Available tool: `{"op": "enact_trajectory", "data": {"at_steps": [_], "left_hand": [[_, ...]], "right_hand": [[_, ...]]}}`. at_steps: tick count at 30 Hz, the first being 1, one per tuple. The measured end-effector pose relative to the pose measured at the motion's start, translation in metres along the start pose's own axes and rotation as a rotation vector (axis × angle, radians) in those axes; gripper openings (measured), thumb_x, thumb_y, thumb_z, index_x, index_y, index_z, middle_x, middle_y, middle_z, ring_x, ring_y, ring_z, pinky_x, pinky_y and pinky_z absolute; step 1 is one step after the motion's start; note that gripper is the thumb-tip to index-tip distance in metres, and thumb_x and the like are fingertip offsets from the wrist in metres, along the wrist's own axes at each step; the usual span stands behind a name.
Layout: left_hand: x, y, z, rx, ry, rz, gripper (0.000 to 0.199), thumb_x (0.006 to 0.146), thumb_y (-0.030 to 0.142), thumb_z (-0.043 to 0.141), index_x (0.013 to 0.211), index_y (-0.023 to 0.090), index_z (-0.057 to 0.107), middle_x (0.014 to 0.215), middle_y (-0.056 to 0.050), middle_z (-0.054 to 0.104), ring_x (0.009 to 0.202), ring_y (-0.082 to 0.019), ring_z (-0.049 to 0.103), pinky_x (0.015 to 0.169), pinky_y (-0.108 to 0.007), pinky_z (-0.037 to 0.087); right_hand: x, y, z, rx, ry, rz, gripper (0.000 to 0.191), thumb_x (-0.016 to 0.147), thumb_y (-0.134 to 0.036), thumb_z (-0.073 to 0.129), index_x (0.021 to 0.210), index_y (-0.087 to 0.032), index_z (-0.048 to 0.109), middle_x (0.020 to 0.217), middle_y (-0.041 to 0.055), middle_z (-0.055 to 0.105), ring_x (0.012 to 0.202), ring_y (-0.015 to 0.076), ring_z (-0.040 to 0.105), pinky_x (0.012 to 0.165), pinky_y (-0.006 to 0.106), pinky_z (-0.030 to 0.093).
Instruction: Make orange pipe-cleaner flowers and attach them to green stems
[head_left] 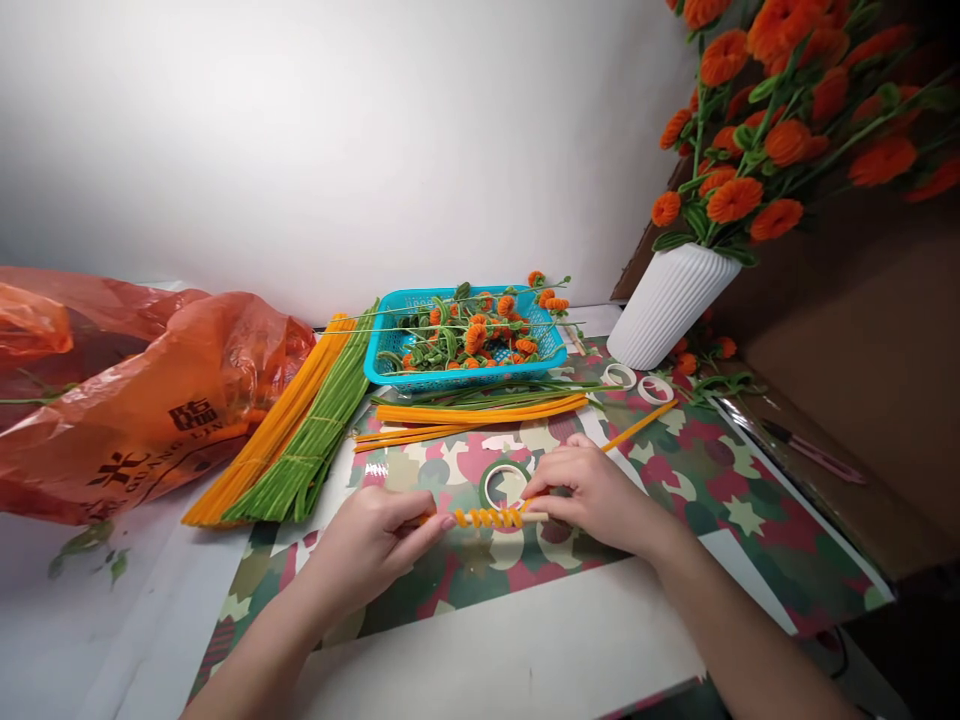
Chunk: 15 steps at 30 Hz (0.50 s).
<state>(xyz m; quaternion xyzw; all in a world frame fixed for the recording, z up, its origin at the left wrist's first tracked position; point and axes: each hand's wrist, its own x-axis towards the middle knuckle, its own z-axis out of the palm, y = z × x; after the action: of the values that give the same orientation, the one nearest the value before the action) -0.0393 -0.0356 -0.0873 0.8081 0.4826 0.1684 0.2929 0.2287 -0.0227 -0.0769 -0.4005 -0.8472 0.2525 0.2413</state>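
A thin pale stick (537, 517) lies level between my two hands, with an orange fuzzy stem (489, 518) coiled in loose turns around it. My left hand (386, 530) pinches the left end of the stick and coil. At the right, my right hand (585, 492) is closed on the orange stem beside the stick's bare end. A straight length of orange stem (637, 426) shows beyond my right hand, slanting up to the right. Just behind the coil, a roll of green tape (486, 486) lies on the camouflage-patterned mat (450, 580).
Behind are a blue basket (465, 378) of orange flowers, orange stems (480, 411) and two white tape rolls (655, 389). Green stem bundle (315, 440) and orange bag (180, 390) lie left. A white vase (664, 305) and pink cutter (821, 458) are right.
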Motion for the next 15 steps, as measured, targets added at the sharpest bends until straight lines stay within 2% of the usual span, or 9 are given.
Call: {"op": "enact_trajectory", "data": {"at_steps": [3, 7, 11, 15], "left_hand": [[-0.001, 0.0, 0.001, 0.088, 0.003, -0.017, 0.039, 0.087, 0.038, 0.046, 0.052, 0.02, 0.045, 0.045, 0.005, 0.034, 0.043, -0.01, 0.03, 0.045, -0.022, 0.023], [-0.002, 0.004, 0.009, 0.192, 0.192, -0.206, 0.042, 0.088, 0.048, 0.044, 0.055, 0.021, 0.048, 0.045, 0.004, 0.039, 0.044, -0.012, 0.035, 0.047, -0.023, 0.023], [-0.004, 0.008, 0.021, 0.065, 0.301, -0.29, 0.045, 0.089, 0.05, 0.041, 0.054, 0.021, 0.041, 0.043, 0.005, 0.036, 0.042, -0.012, 0.035, 0.046, -0.023, 0.025], [-0.004, 0.011, 0.026, -0.082, 0.352, -0.299, 0.044, 0.089, 0.047, 0.042, 0.053, 0.021, 0.041, 0.043, 0.006, 0.035, 0.041, -0.01, 0.033, 0.045, -0.022, 0.026]], "right_hand": [[0.001, 0.0, 0.003, -0.1, 0.04, -0.052, 0.014, 0.088, -0.022, 0.067, 0.074, -0.022, 0.069, 0.07, -0.0056, 0.07, 0.068, 0.0107, 0.061, 0.07, 0.03, 0.033], [0.003, -0.002, 0.019, -0.254, 0.372, -0.078, 0.018, 0.09, -0.019, 0.061, 0.072, -0.018, 0.063, 0.069, -0.0005, 0.069, 0.066, 0.0142, 0.06, 0.067, 0.032, 0.031], [0.003, -0.009, 0.038, -0.086, 0.588, -0.094, 0.01, 0.087, -0.014, 0.06, 0.08, -0.019, 0.066, 0.072, 0.002, 0.071, 0.067, 0.016, 0.063, 0.064, 0.032, 0.041], [0.001, -0.014, 0.044, 0.205, 0.629, 0.031, 0.011, 0.084, -0.014, 0.063, 0.087, -0.02, 0.072, 0.078, 0.0043, 0.073, 0.073, 0.0181, 0.067, 0.06, 0.029, 0.052]]}}
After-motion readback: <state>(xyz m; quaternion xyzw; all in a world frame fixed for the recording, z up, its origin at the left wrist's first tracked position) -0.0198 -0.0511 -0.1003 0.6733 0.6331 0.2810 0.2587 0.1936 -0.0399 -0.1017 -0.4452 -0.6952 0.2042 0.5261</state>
